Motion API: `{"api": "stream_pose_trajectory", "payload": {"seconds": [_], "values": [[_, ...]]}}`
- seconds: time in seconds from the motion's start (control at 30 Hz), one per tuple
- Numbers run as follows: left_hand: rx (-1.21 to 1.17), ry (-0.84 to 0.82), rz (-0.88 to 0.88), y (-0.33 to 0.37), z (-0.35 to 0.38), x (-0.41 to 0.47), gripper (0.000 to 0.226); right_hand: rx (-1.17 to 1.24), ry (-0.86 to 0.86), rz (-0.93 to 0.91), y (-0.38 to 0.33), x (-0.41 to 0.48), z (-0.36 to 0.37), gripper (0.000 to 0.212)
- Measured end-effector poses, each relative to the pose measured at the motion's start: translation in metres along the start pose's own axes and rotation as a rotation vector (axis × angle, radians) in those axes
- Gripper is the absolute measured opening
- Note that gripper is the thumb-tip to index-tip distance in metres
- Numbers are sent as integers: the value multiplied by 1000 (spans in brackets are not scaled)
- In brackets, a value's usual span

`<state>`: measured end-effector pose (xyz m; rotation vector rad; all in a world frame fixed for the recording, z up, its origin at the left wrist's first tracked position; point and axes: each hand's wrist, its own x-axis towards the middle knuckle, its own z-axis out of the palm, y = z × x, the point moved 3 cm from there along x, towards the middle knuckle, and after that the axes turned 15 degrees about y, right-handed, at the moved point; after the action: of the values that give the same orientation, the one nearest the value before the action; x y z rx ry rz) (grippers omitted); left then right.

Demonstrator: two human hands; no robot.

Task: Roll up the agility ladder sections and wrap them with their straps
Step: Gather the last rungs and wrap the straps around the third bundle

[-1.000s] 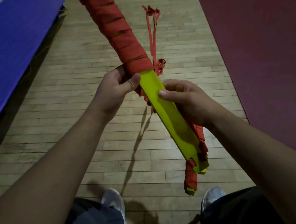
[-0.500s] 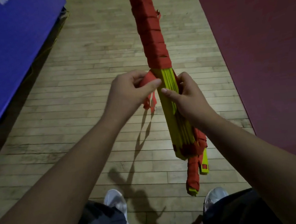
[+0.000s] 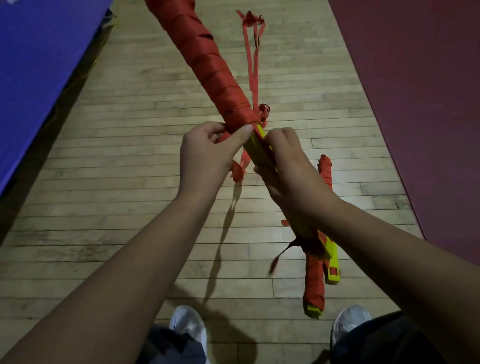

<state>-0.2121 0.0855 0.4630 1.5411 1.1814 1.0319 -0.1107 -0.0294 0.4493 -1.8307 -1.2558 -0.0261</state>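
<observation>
Gripping the ladder bundle, the right hand sits just nearer than the left hand, which pinches the red strap.

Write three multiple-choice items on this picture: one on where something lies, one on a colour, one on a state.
1. Where is the blue mat?
A. between the shoes
B. on the person's left
C. on the person's right

2. What colour is the strap wound round the ladder?
A. red
B. white
C. black

3. How far is the ladder wrapped?
A. not at all
B. end to end
C. the far part only

Answers:
1. B: the blue mat fills the left edge, and a dark red mat fills the right.
2. A: red turns cover the far part of the ladder.
3. C: the ladder's yellow shows bare by the left hand and the right hand.
</observation>
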Motion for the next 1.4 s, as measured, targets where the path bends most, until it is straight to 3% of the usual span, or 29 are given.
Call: {"api": "stream_pose_trajectory", "payload": {"seconds": [0.13, 0.3, 0.43, 0.53, 0.6, 0.73, 0.87, 1.0, 1.1, 1.2, 1.3, 1.4], "values": [[-25, 16, -37, -2, 1, 1, 35, -27, -19, -16, -4, -1, 1, 36], [-88, 16, -130, -6, 3, 6, 14, 49, -48, 0, -2, -1, -2, 31], [-236, -55, -191, -5, 0, 12, 10, 383, -4, 436, 11, 14, -14, 24], [-369, -191, -207, 0, 5, 12, 21, 689, -179, 685, 19, 19, -19, 28], [-429, -270, -206, 3, 8, 12, 32, 855, -305, 746, 18, 16, -22, 40], [-446, -389, -125, 8, 4, 14, 13, 1003, -292, 742, 15, 16, -25, 40], [-200, -391, 77, 18, -3, 21, 19, 922, -187, 662, 16, 15, -30, 32], [18, -322, 56, 16, -8, 21, 19, 661, -42, 533, 17, 17, -31, 11], [-10, -279, 86, 15, -6, 17, 16, 440, 25, 436, 17, 17, -27, 19], [23, -266, 103, 15, 5, 6, 30, 260, 70, 344, 10, 11, -21, 35], [96, -132, 93, 11, 7, 2, 33, 88, 78, 269, 3, 2, -8, 30], [83, -54, 39, 5, 1, 5, 29, 72, 67, 245, 2, -1, 0, 29]]}}
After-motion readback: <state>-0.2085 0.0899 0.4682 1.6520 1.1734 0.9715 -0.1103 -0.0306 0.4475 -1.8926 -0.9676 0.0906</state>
